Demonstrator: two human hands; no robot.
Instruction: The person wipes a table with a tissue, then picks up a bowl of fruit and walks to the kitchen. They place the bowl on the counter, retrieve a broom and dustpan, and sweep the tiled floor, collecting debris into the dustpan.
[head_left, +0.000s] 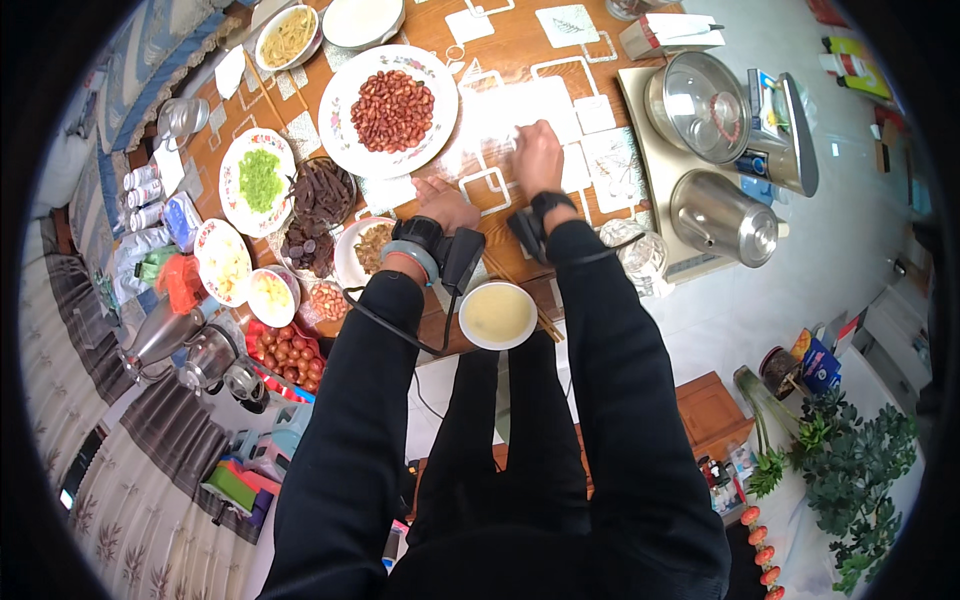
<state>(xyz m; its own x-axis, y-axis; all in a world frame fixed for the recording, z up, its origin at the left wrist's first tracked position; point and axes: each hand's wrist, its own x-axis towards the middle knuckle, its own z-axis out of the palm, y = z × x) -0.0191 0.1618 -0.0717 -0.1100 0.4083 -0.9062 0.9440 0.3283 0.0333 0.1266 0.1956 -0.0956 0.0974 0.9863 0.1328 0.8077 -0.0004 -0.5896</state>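
Note:
My left hand (445, 204) rests low over the patterned table, fingers apart and holding nothing, just below a large plate of red peanuts (391, 111). To its left are a bowl of brown food (373, 249) and dark dried strips (322, 189). My right hand (538, 157) is above the bright middle of the tabletop with its fingers curled; whether something small is pinched in them cannot be told. Between my forearms, at the near edge, stands a white bowl of pale yellow liquid (498, 315), with wooden chopsticks (551, 328) beside it. Both wrists wear dark strapped devices.
On the left stand a plate of chopped greens (259, 182), bowls of pale pieces (271, 295) and a red bag of round fruit (289, 356). To the right, a glass-lidded pot (697, 107) and a metal kettle (724, 217) stand on a beige cooktop. A noodle bowl (288, 39) is at upper left.

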